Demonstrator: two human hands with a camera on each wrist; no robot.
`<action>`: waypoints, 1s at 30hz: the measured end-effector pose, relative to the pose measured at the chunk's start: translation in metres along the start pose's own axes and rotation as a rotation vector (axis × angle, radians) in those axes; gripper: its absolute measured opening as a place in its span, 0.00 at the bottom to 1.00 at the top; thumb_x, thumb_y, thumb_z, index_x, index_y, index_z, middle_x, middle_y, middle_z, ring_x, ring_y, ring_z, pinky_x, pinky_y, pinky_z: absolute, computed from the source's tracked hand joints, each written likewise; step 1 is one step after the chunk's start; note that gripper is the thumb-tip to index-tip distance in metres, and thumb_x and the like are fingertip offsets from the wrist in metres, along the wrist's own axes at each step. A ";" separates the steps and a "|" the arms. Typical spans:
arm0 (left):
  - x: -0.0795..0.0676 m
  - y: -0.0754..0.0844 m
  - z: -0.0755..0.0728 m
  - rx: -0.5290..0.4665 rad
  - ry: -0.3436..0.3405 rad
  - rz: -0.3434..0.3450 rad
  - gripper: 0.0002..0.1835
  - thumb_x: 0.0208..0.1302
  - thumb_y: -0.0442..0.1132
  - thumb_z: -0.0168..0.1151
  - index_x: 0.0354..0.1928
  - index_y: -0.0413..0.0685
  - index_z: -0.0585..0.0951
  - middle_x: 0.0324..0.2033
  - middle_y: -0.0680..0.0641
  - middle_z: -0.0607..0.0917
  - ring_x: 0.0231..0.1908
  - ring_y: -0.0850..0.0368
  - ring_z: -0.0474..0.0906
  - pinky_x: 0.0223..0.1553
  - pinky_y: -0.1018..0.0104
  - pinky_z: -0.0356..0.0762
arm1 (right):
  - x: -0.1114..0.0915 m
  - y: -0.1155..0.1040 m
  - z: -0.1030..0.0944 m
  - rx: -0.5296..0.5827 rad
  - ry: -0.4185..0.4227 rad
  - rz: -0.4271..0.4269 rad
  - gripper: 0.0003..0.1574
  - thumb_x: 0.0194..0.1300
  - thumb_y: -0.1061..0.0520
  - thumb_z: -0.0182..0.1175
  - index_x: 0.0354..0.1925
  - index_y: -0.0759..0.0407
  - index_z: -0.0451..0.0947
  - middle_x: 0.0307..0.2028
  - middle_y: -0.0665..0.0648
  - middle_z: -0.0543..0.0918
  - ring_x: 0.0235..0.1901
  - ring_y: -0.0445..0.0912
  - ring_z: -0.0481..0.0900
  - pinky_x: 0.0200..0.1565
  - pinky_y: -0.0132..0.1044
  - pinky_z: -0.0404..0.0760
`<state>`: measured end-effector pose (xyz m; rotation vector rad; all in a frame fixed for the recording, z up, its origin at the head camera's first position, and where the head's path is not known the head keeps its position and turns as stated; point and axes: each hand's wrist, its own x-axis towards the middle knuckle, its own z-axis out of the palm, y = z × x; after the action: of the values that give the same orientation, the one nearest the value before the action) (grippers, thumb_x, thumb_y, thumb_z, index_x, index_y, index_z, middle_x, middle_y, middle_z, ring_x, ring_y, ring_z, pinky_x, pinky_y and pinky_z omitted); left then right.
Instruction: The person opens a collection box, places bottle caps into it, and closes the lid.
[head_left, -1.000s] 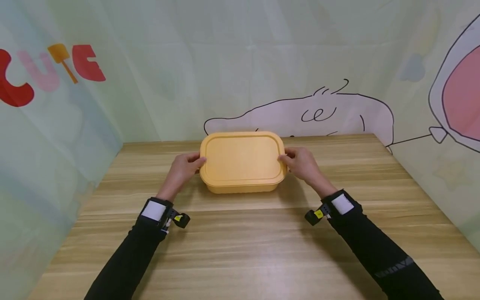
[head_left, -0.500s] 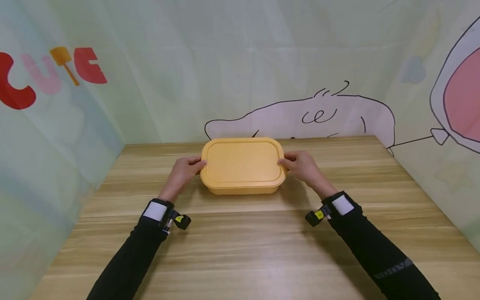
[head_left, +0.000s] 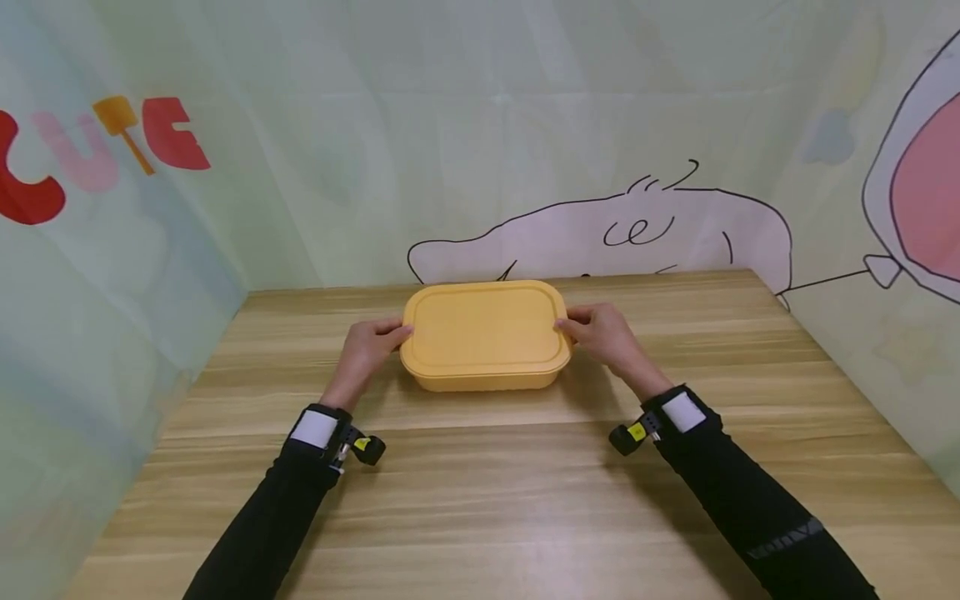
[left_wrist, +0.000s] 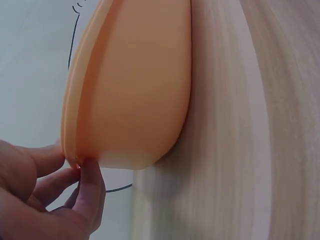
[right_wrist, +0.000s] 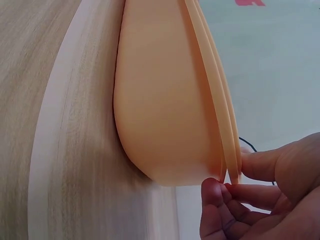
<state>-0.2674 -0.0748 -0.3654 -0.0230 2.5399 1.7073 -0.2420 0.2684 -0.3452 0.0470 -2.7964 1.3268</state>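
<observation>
A yellow rectangular food container [head_left: 487, 382] with rounded corners stands on the wooden table, its matching lid [head_left: 487, 329] lying over the top. At the lid's left end, my left hand [head_left: 369, 346] pinches the edge, thumb above and fingers below. My right hand [head_left: 600, 333] holds the opposite end the same way. In the right wrist view a narrow gap shows between the lid [right_wrist: 231, 140] and the container's rim [right_wrist: 212, 95] near the fingertips. The left wrist view has lid and rim [left_wrist: 75, 115] close together by the fingers. The container's inside is hidden.
The wooden table [head_left: 480, 500] stretches toward me in front of the container. A printed cloth backdrop [head_left: 337, 167] rises directly behind the table's back edge and along both sides. Camera bands [head_left: 315, 427] are strapped over both black sleeves.
The lid's far edge has come down, so the lid lies flatter over the container. Both hands keep their hold at its ends and have shifted only slightly.
</observation>
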 end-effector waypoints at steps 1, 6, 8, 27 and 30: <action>0.000 0.000 0.000 0.005 0.004 -0.003 0.23 0.76 0.44 0.62 0.64 0.36 0.80 0.59 0.37 0.83 0.56 0.48 0.80 0.62 0.52 0.75 | 0.000 0.000 0.000 -0.001 0.003 -0.003 0.17 0.74 0.59 0.62 0.51 0.73 0.83 0.34 0.61 0.84 0.34 0.48 0.76 0.32 0.31 0.71; 0.002 -0.002 0.002 0.013 0.017 0.003 0.22 0.75 0.43 0.63 0.62 0.34 0.81 0.55 0.38 0.84 0.50 0.53 0.79 0.58 0.54 0.76 | 0.001 0.002 0.001 0.016 0.007 0.013 0.19 0.75 0.59 0.62 0.54 0.74 0.82 0.35 0.61 0.83 0.34 0.48 0.76 0.32 0.31 0.72; 0.003 -0.002 0.002 0.003 0.021 0.002 0.21 0.75 0.42 0.63 0.60 0.34 0.82 0.53 0.39 0.85 0.47 0.55 0.79 0.56 0.55 0.77 | 0.002 0.003 0.002 0.034 0.002 0.029 0.19 0.75 0.59 0.61 0.55 0.74 0.81 0.35 0.60 0.83 0.33 0.47 0.75 0.32 0.31 0.72; 0.013 -0.003 -0.003 -0.203 -0.142 -0.207 0.23 0.79 0.40 0.56 0.68 0.32 0.72 0.45 0.47 0.77 0.37 0.61 0.73 0.41 0.71 0.75 | 0.007 0.010 0.004 0.149 -0.051 0.094 0.18 0.75 0.61 0.62 0.54 0.76 0.81 0.32 0.57 0.81 0.28 0.42 0.75 0.32 0.30 0.76; 0.016 -0.002 -0.004 -0.199 -0.170 -0.217 0.23 0.80 0.39 0.55 0.68 0.32 0.72 0.42 0.48 0.76 0.35 0.62 0.73 0.41 0.70 0.75 | 0.008 0.009 0.003 0.177 -0.071 0.119 0.19 0.75 0.61 0.61 0.55 0.77 0.79 0.32 0.57 0.81 0.28 0.41 0.75 0.34 0.33 0.80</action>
<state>-0.2833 -0.0785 -0.3670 -0.1527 2.1541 1.7842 -0.2503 0.2717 -0.3541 -0.0688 -2.7691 1.6281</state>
